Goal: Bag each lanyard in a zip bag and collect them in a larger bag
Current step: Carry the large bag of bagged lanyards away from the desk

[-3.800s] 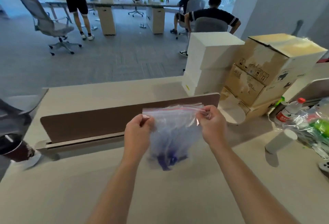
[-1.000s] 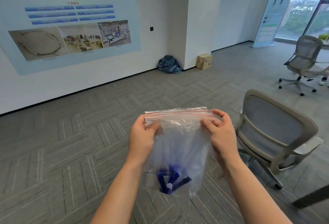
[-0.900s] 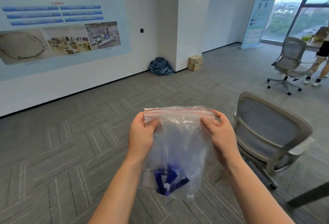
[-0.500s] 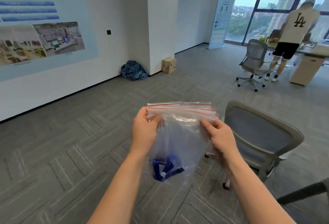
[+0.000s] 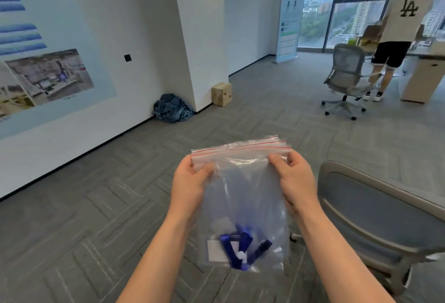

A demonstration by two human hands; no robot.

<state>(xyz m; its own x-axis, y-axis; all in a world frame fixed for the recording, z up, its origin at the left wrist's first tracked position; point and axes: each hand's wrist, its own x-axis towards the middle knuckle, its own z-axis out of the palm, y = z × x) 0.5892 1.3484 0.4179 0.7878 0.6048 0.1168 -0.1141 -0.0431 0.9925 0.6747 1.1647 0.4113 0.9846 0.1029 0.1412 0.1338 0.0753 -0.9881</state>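
Observation:
A clear zip bag [image 5: 243, 196] with a red seal line hangs in the air in front of me, above the carpet. Blue lanyards [image 5: 240, 249] and white cards lie bunched at its bottom. My left hand [image 5: 190, 182] pinches the bag's top left corner by the seal strip. My right hand [image 5: 296, 180] pinches the top right corner. The strip is stretched between both hands and tilts up to the right.
A grey office chair [image 5: 382, 220] stands close at my right. Grey carpet lies below. Farther off are a second chair [image 5: 344, 78], a standing person [image 5: 397, 35] at a desk, a cardboard box [image 5: 221, 93] and a dark bundle [image 5: 173, 108] by the wall.
I turned from the desk to the open floor, then the view swung back right. Both hands kept hold of the bag's top; its strip now tilts up to the right.

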